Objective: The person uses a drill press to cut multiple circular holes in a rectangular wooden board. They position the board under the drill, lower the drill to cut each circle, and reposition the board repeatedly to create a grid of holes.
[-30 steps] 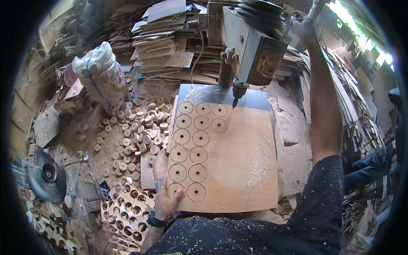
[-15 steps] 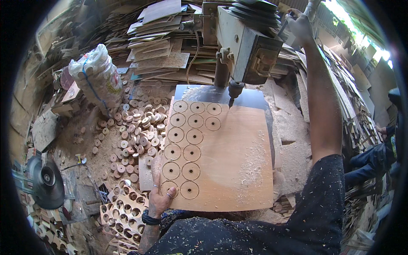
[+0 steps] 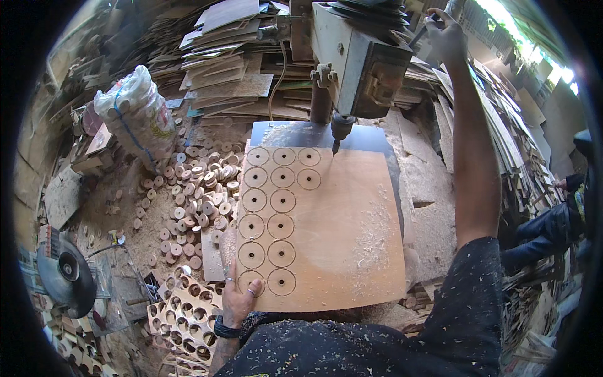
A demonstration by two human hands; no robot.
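Observation:
A light plywood board (image 3: 339, 239) lies on the dark table of a drill press (image 3: 358, 69). Rows of ring-shaped cuts (image 3: 281, 254), each with a small centre hole, cover its left part. My left hand (image 3: 239, 303) grips the board's near left corner, thumb on top and its other fingers partly hidden. Up at the right, my right hand (image 3: 450, 41) is closed around the press's feed lever (image 3: 433, 17). The drill chuck (image 3: 342, 125) points its bit (image 3: 336, 148) at the board's far edge, right of the top row; whether the tip touches is unclear.
Wooden discs (image 3: 207, 201) are heaped left of the board. Beyond them stands a filled plastic bag (image 3: 135, 116). Panels with round cut-outs (image 3: 185, 317) lie near my left forearm, and a fan (image 3: 66, 270) stands farther left. Stacked boards (image 3: 226, 69) line the back. Another person's leg (image 3: 534, 239) shows at right.
The whole view has shifted slightly, with the press and board appearing a little farther left. Both hands keep their holds, and the bit stays near the same spot over the board.

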